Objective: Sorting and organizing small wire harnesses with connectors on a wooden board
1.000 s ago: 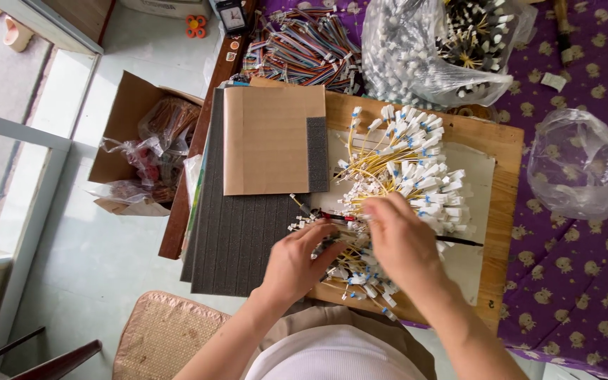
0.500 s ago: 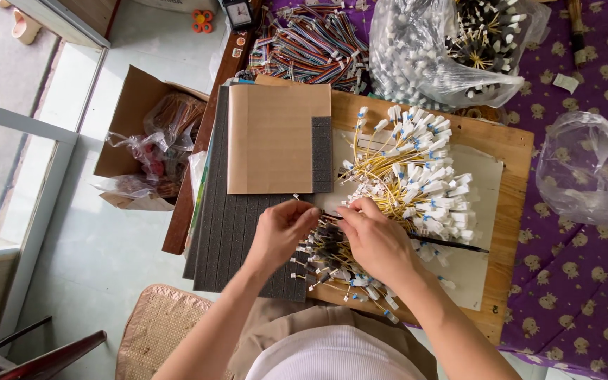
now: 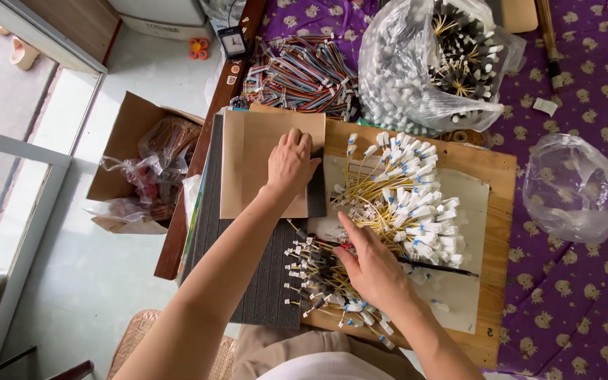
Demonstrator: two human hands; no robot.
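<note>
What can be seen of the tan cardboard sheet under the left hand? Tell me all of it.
The tan cardboard sheet is a plain, flat rectangle, brown like kraft board, unprinted as far as shows. It lies flat on a dark ribbed mat, its far right corner over the wooden board. The left hand rests palm down on its right part, fingers spread toward the far edge. Its near edge shows a slight lifted lip; nothing else lies on it.

Bare forearms, white top, khaki trousers; no sleeves.
</note>
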